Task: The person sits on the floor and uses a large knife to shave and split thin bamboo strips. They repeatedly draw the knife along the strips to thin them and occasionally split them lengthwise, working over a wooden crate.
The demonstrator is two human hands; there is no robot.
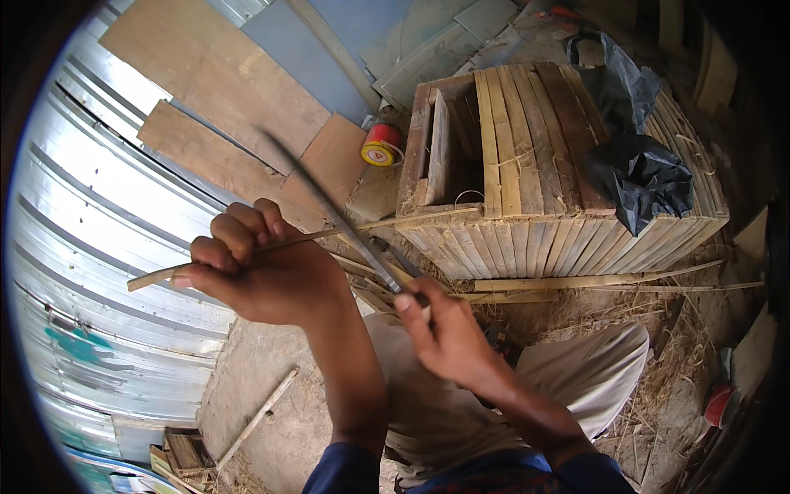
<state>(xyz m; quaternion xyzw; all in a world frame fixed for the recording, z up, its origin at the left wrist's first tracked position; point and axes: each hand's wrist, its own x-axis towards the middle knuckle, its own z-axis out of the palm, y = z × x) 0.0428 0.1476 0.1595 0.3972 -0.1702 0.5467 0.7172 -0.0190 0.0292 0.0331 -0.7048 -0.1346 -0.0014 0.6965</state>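
Observation:
In my left hand [276, 276] is a thin bamboo strip [403, 220], with the fingers curled round it near one end. The strip runs rightward, and its far end reaches the near edge of a slatted box [514, 169]. My right hand [448, 333] is closed round the handle of a long knife [317, 188], mostly hiding that handle. The dark blade slants up and to the left, crossing the strip between my two hands. Whether blade and strip touch, I cannot tell.
Black plastic [642, 177] lies over the box's right part. Behind its left side is a red and yellow can [382, 145]. Loose bamboo strips [592, 280] and shavings [609, 317] litter the ground. Corrugated metal sheeting [107, 214] stands at left, with plywood boards [222, 74] beyond.

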